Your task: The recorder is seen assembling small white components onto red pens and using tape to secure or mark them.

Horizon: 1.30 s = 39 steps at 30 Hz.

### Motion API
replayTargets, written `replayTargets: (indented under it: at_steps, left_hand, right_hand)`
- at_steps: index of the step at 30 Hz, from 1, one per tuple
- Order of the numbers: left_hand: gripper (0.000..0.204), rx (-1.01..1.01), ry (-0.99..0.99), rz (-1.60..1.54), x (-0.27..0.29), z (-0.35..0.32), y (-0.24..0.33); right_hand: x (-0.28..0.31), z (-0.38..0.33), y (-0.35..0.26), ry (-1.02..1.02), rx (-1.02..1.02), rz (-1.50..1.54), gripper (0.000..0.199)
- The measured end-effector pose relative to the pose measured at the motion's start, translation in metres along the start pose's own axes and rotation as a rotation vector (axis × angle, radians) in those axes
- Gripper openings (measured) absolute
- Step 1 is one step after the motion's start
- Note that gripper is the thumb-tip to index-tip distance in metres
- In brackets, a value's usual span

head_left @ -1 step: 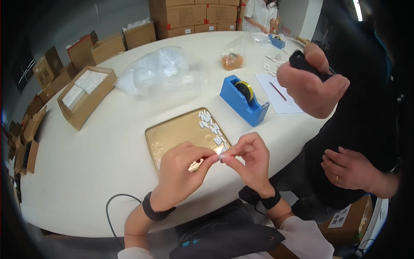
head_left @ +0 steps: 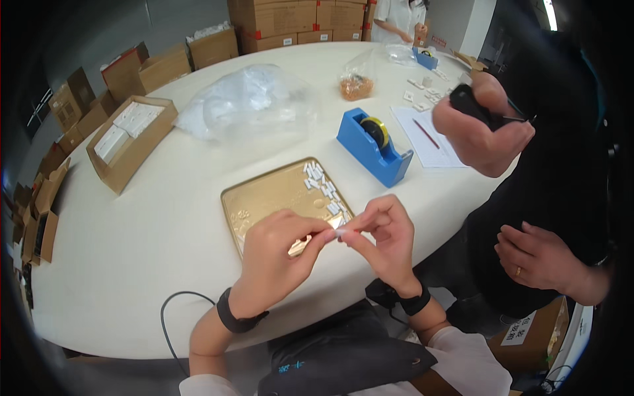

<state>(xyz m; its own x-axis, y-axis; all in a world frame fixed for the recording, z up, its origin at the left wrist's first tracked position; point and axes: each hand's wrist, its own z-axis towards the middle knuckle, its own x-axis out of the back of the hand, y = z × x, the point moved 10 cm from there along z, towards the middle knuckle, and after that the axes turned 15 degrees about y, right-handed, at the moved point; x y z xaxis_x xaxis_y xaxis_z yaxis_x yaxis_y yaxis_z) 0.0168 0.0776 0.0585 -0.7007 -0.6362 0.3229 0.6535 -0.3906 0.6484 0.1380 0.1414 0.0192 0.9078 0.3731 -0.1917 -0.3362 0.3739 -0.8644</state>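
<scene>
White table (head_left: 152,257) | left fingers (head_left: 315,228): pinched on small white piece (head_left: 339,232) | right fingers (head_left: 362,246): likewise

The co-worker's raised hand (head_left: 481,140), gripping a black object (head_left: 466,101), has shifted slightly right, uncovering more small white pieces (head_left: 421,106) on the bench (head_left: 165,231). The head view has also tipped a little downward.

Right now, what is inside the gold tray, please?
Small white pieces lie in the gold tray, toward its right side. The left hand and right hand cover part of its near side, so anything there is hidden.
</scene>
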Motion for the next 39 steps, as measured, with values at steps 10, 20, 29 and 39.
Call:
replayTargets:
  at_steps: [10,20,29,39]
  left_hand:
    - [0.009,-0.092,-0.018,0.005,-0.004,-0.002,0.011]
    - [0.009,-0.017,-0.011,-0.004,-0.01,0.002,0.001]
    - [0.007,0.03,0.048,0.032,0.003,0.007,-0.011]
    - [0.008,0.026,0.04,0.016,-0.002,0.01,-0.015]
  right_hand:
    - [0.003,-0.004,-0.005,0.029,0.023,0.027,0.028]
    - [0.004,0.004,-0.001,0.025,-0.004,-0.008,0.03]
    - [0.028,0.035,0.006,-0.136,0.056,-0.222,0.057]
    - [0.189,0.158,0.091,-0.062,0.013,-0.883,0.017]
